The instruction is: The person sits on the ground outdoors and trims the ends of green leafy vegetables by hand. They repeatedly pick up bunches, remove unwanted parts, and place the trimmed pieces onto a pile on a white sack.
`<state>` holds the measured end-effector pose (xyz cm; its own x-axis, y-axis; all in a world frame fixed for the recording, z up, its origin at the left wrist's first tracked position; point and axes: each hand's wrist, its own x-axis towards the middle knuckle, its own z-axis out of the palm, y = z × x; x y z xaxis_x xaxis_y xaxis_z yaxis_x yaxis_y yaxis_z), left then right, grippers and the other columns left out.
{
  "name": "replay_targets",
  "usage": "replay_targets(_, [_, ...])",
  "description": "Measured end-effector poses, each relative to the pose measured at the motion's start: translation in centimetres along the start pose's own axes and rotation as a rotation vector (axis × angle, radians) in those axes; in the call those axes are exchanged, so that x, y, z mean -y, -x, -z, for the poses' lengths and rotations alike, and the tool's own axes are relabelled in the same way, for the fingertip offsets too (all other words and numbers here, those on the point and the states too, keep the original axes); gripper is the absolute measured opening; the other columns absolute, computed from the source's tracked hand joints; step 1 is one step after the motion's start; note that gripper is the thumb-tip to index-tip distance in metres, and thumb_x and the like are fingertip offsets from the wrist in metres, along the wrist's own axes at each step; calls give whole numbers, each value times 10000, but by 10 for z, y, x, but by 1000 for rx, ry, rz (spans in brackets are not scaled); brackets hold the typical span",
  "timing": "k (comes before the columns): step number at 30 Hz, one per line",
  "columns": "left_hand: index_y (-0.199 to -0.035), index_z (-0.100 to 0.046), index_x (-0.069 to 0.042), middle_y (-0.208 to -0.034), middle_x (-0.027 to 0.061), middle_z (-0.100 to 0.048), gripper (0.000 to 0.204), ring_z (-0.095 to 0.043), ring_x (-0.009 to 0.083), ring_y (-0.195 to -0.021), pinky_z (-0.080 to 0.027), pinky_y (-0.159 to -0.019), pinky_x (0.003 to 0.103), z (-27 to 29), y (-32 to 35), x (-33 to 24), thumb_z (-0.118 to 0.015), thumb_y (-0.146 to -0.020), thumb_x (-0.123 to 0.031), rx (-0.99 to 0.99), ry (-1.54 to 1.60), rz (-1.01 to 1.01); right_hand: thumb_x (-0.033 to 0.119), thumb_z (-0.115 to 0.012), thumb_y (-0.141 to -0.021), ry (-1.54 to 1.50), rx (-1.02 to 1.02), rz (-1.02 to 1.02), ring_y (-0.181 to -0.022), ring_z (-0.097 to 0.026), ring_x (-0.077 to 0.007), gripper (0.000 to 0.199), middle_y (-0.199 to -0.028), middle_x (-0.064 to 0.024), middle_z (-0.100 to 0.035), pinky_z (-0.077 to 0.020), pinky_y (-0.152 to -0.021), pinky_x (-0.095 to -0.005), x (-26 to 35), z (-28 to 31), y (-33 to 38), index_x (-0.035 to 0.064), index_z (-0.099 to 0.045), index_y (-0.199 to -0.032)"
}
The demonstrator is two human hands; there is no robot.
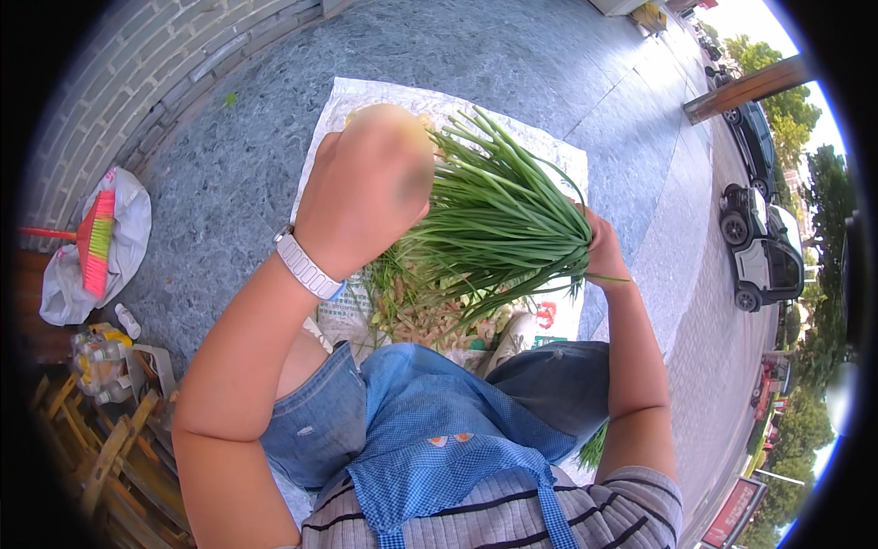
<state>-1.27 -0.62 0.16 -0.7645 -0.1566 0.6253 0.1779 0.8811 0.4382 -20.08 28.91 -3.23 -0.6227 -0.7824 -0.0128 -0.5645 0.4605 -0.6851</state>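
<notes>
A thick bunch of long green chives (pixel 512 220) lies across the space between my hands, its leaves fanned out to the left and up. My right hand (pixel 601 245) is closed around its right end. At the bunch's left side is my left hand (pixel 366 188), with a white watch band (pixel 308 265) on the wrist. A blur covers its front, so its fingers and anything in them cannot be made out. Below the bunch, pale and green trimmings (pixel 421 311) are heaped on a white woven sheet (pixel 366 96) spread over the ground.
At the left, a red-and-yellow broom (pixel 96 242) rests on a white plastic bag (pixel 128 220), above a bag of plastic bottles (pixel 101 361) and wooden slats (pixel 114 457). My shoe (pixel 517 337) is on the sheet. More greens (pixel 593 450) show beside my right thigh. Parked vehicles (pixel 764 247) stand far right.
</notes>
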Motion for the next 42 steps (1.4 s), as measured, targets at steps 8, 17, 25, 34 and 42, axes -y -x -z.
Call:
replay_targets(8, [-786, -576, -66, -826, 47, -554, 136, -575, 254, -788, -436, -760, 373, 9, 0, 6, -666, -690, -30, 60, -36, 102, 115, -800, -697, 14, -76, 75, -886, -670, -188, 485, -973, -107, -703, -502, -828, -318, 10, -2, 0, 38, -615, -1138])
replay_targets(17, [-805, -532, -47, -779, 64, -554, 136, -567, 256, -731, -439, -665, 367, 14, 1, 16, -636, -719, -34, 47, -118, 151, 97, -802, -690, -43, -38, 46, -876, -656, -170, 480, -966, -87, -703, -499, -830, -306, 9, -3, 0, 29, -623, -1130])
replay_targets(25, [-840, -564, -16, -817, 83, -607, 188, -560, 214, -595, -457, -577, 333, 26, 1, 37, -684, -862, -160, 194, -220, 343, 67, -808, -639, -121, -58, -47, -872, -570, -95, 453, -963, -16, -663, -477, -824, -269, -6, 1, -1, 9, -617, -1046])
replay_targets(34, [-928, -706, -40, -903, 77, -622, 144, -605, 195, -752, -494, -650, 307, 7, -8, -6, -708, -825, -141, -176, 135, -40, 77, -801, -687, -201, 88, -88, -928, -583, -103, 501, -1021, -28, -671, -474, -864, -277, 7, -7, -3, 7, -614, -1146])
replay_targets(42, [-814, -711, -100, -824, 25, -562, 226, -548, 221, -821, -428, -743, 364, -22, -8, -2, -784, -741, -301, -218, -75, 48, 65, -794, -680, -115, 80, -24, -924, -606, -147, 476, -1010, -78, -668, -475, -871, -302, 24, -26, -5, 17, -626, -1123])
